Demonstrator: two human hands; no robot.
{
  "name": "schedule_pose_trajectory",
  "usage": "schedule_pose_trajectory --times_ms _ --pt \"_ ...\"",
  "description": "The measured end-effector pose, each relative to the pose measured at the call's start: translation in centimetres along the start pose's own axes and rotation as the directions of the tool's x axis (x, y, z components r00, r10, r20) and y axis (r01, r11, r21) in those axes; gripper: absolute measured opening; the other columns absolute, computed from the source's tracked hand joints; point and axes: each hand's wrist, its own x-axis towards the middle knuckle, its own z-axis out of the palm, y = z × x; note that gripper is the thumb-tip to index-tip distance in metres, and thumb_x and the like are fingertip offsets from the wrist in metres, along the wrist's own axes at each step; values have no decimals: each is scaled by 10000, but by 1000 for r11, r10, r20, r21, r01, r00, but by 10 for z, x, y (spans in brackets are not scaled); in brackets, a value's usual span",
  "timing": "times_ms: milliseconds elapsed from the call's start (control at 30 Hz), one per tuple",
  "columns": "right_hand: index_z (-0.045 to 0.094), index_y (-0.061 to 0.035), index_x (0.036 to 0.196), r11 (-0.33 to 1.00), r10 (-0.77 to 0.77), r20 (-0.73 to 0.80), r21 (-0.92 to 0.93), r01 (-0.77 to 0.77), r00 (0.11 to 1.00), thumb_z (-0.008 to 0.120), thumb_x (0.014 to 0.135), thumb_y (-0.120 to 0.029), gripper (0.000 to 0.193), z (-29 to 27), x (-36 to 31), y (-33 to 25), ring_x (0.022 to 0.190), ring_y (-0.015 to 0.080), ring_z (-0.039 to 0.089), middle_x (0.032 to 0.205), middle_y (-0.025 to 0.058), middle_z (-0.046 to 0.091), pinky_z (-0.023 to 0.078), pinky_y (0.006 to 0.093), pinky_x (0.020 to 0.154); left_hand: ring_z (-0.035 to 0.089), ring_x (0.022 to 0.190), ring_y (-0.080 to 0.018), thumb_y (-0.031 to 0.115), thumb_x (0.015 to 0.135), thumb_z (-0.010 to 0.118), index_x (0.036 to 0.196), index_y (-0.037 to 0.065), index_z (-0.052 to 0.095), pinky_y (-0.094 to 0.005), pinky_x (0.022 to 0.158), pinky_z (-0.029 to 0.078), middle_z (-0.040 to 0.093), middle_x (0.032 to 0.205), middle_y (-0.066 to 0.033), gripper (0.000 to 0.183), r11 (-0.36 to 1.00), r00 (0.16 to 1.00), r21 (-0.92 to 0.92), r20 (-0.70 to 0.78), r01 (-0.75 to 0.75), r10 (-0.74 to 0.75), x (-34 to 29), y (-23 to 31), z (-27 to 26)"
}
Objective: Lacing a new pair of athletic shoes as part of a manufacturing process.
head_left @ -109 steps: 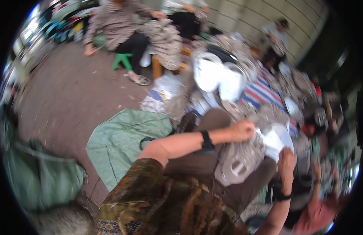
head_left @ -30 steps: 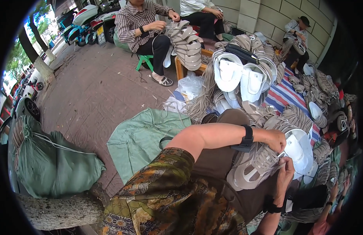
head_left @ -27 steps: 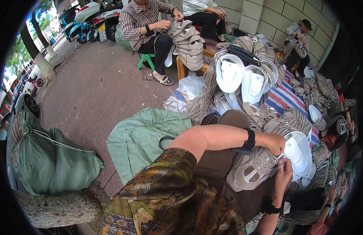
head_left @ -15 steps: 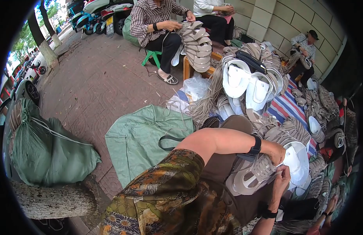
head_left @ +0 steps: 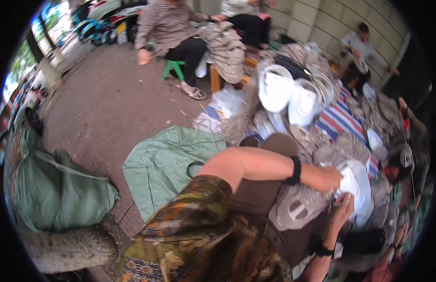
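A beige shoe upper (head_left: 295, 211) with lacing lies across my lap, its rounded toe toward me. My left hand (head_left: 327, 179), with a dark band on its wrist, is closed at the upper's collar end. My right hand (head_left: 341, 211) comes up from below, its fingers pinched close to the left ones. Blur and the fingers hide what the two hands pinch. Just beyond them stand white shoe inserts (head_left: 361, 188) in a stack of beige uppers (head_left: 347, 148).
An open green sack (head_left: 157, 164) lies left of my lap; a full green sack (head_left: 62, 192) stands farther left. Ahead are a heap of uppers with white inserts (head_left: 276, 89) and a striped sheet (head_left: 342, 117). A co-worker (head_left: 171, 23) sits on a green stool (head_left: 173, 70).
My left hand has shifted slightly up and left, my right hand slightly right. The view has moved and blurred. The nearest co-worker's one hand has dropped away from the uppers.
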Motion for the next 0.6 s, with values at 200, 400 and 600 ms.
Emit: schedule_pose_trajectory --times_ms 200,400,600 --pt "614 -33 876 977 -121 -83 -186 104 989 458 1046 -333 378 -10 12 9 665 76 458 703 -21 522 377 256 608 589 913 -339 25 705 623 874 51 631 -461 672 485 566 929 -143 171 994 995 67 -48 88 -85 -48 15 -88" --pt "600 -30 855 996 82 -9 39 -82 997 469 1055 -261 332 -5 1 31 667 67 460 704 -26 529 380 237 620 574 861 -330 48 851 573 884 36 537 -414 758 468 531 911 -123 51 888 890 175 95 425 -445 -111 -5 -146" --pt "600 -26 907 984 40 102 -178 -21 994 494 1023 -250 274 12 -6 17 592 226 518 629 79 536 417 348 569 515 800 -212 36 854 611 854 5 508 -322 722 420 487 836 -76 108 766 762 57 80 640 -643 -171 -17 -183"
